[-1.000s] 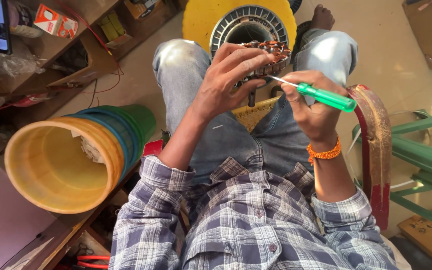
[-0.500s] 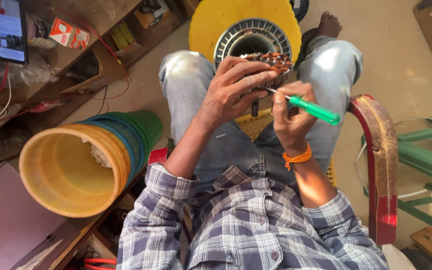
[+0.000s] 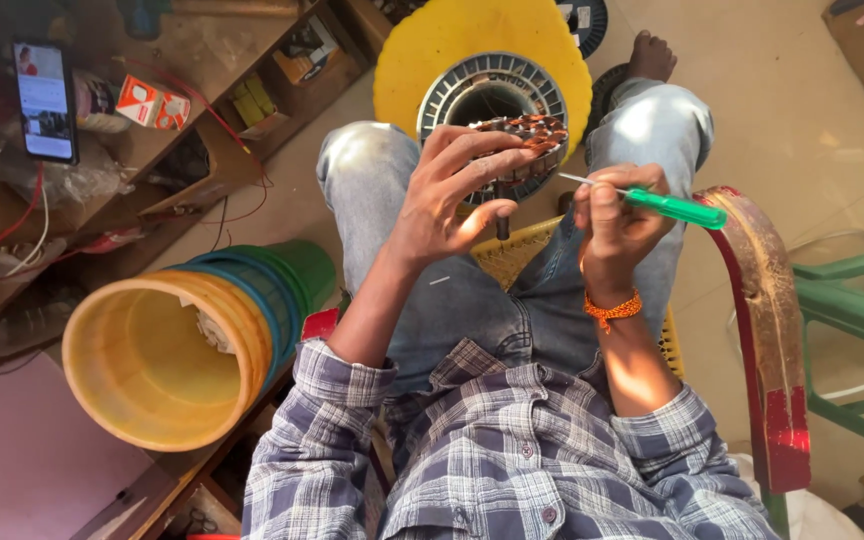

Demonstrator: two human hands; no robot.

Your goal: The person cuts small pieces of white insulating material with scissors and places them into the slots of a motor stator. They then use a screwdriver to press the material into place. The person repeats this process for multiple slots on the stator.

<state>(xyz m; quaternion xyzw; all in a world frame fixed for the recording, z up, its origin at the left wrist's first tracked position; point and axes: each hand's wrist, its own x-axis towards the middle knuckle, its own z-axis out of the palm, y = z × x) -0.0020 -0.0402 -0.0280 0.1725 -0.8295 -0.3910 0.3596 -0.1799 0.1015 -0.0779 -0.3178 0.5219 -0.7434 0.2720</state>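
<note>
Nearest the camera is the plaid shirt (image 3: 512, 470), its sleeves leading up to both hands above the jeans-clad knees. The left hand (image 3: 447, 195) has its fingers (image 3: 472, 150) wrapped over a copper-wound motor stator (image 3: 527, 140), holding it up by its rim, with a dark shaft hanging below it. The right hand (image 3: 617, 215), with an orange thread bracelet (image 3: 612, 305) at the wrist, is closed round a green-handled screwdriver (image 3: 677, 208), whose thin metal tip points at the stator's windings. A red chair arm (image 3: 767, 330) runs along the right. To the left lies a stack of plastic buckets (image 3: 152, 360). Beyond the knees a yellow disc (image 3: 432, 50) with a metal ring rests on the floor, and a phone (image 3: 45, 100) stands on the shelf.
</note>
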